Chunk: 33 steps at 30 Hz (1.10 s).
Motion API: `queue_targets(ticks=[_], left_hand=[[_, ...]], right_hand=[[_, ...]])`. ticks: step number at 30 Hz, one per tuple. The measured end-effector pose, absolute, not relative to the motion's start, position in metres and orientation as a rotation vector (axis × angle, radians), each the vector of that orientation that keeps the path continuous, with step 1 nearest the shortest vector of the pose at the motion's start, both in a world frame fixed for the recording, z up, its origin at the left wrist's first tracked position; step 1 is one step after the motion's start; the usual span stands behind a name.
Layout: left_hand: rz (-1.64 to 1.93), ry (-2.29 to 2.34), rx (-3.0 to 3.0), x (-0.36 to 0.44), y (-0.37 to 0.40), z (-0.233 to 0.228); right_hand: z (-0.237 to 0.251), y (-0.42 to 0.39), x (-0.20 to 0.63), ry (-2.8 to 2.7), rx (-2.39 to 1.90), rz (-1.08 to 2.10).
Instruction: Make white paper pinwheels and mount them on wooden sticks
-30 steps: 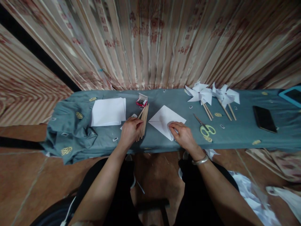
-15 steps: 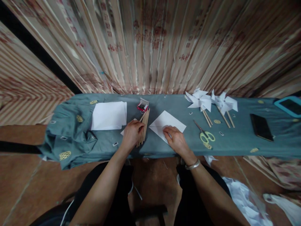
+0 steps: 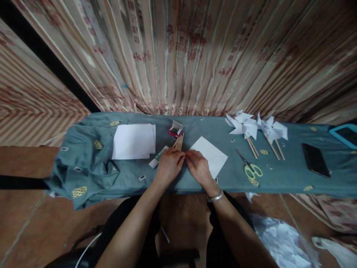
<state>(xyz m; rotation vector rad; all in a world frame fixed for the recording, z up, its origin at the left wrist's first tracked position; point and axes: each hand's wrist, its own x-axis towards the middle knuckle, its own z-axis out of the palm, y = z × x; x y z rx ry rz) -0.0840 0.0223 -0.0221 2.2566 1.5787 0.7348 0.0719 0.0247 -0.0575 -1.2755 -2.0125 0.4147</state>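
My left hand (image 3: 170,163) and my right hand (image 3: 199,167) meet fingertip to fingertip above the cloth, both pinched closed. Whatever is between their fingers is too small or hidden to make out. A square white paper (image 3: 212,152) with crease lines lies under and beyond my right hand, its left corner covered by the fingers. Thin wooden sticks (image 3: 180,140) lie in a bundle just behind my left hand, partly hidden by it. Touching that hand's left side is a small green-and-white carton (image 3: 158,157). An open red-and-white box (image 3: 175,129) of small dark items stands behind the sticks.
A stack of white paper (image 3: 134,141) lies at the left. To the right are green-handled scissors (image 3: 252,170), paper pinwheels (image 3: 244,124) on sticks, a black phone (image 3: 315,160) and a blue-framed device (image 3: 344,134). A curtain (image 3: 178,56) hangs along the table's (image 3: 92,167) back edge.
My left hand has moved right, off the sticks, uncovering the small carton. My right hand has moved left across the paper, and the two hands now meet. The view has shifted slightly.
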Motion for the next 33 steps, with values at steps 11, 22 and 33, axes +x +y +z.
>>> queue_targets(ticks=[11, 22, 33], left_hand=[[0.905, 1.846, 2.115, -0.139, 0.021, -0.018], [0.404, 1.99, 2.028, -0.165, 0.011, -0.023], [0.861, 1.117, 1.031, -0.091, -0.015, -0.011]], right_hand=[[-0.059, 0.024, 0.046, -1.892, -1.25, 0.454], [-0.057, 0.016, 0.055, -1.896, -1.275, 0.535], [-0.025, -0.022, 0.071, -1.031, -0.973, 1.656]])
